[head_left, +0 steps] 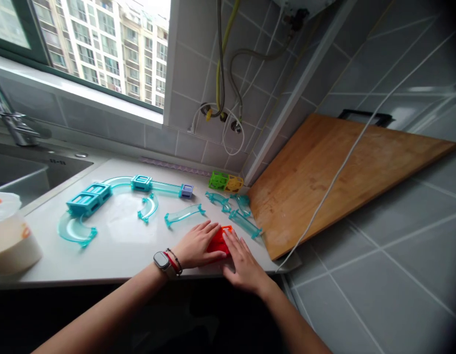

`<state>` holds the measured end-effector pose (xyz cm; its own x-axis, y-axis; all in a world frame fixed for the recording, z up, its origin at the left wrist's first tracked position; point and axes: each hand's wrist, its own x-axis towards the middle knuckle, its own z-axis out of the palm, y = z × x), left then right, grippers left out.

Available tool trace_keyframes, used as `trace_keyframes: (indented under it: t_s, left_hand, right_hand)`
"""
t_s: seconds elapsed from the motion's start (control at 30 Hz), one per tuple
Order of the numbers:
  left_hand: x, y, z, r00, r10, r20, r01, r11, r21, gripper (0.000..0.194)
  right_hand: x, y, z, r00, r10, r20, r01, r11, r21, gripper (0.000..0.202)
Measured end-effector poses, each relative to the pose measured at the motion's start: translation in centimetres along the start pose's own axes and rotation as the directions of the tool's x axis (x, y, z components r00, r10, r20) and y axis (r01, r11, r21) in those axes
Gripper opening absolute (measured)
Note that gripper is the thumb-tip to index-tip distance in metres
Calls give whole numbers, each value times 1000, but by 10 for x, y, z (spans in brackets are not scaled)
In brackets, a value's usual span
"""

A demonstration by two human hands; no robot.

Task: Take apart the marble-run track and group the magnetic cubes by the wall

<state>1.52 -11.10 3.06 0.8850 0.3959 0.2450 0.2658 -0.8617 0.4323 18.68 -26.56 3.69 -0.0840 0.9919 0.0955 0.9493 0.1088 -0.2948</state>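
A red plastic piece (221, 240) lies near the front edge of the white counter, partly hidden under both hands. My left hand (201, 245), with a watch at the wrist, rests on its left side, fingers stretched out. On its right side lies my right hand (242, 258), its fingers also extended. Just beyond the hands is a wavy clear teal track (184, 215). Further left, a small curved track (148, 207) sits apart. Teal blocks (88, 198), another teal block (141, 183) and a purple block (186, 191) are linked by clear tracks.
Green (218, 180) and yellow blocks (234, 184) stand by the back wall, with several teal tracks (245, 224) in front. A wooden board (324, 182) leans at the right, crossed by a white cable. A tub (14, 241) and sink (14, 167) are at left.
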Motion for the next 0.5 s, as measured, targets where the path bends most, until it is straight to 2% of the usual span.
trace_keyframes:
  t_s: [0.07, 0.13, 0.23, 0.37, 0.5]
  left_hand:
    - [0, -1, -3, 1000, -10, 9, 10, 1000, 14, 105]
    - [1, 0, -6, 999, -47, 18, 47, 999, 20, 111]
    - [2, 3, -9, 996, -79, 44, 79, 997, 6, 105]
    - [5, 1, -10, 995, -77, 68, 79, 996, -29, 98]
    - [8, -2, -9, 994, -38, 106, 41, 999, -23, 88]
  right_hand:
    - [7, 14, -12, 1000, 8, 18, -9, 998, 55, 93]
    - [17, 29, -20, 1000, -2, 26, -1, 993, 117, 102]
    - [35, 49, -25, 996, -66, 62, 51, 974, 219, 115]
    - [45, 60, -18, 994, -104, 36, 89, 954, 286, 109]
    - [39, 60, -3, 994, -106, -15, 106, 954, 279, 105]
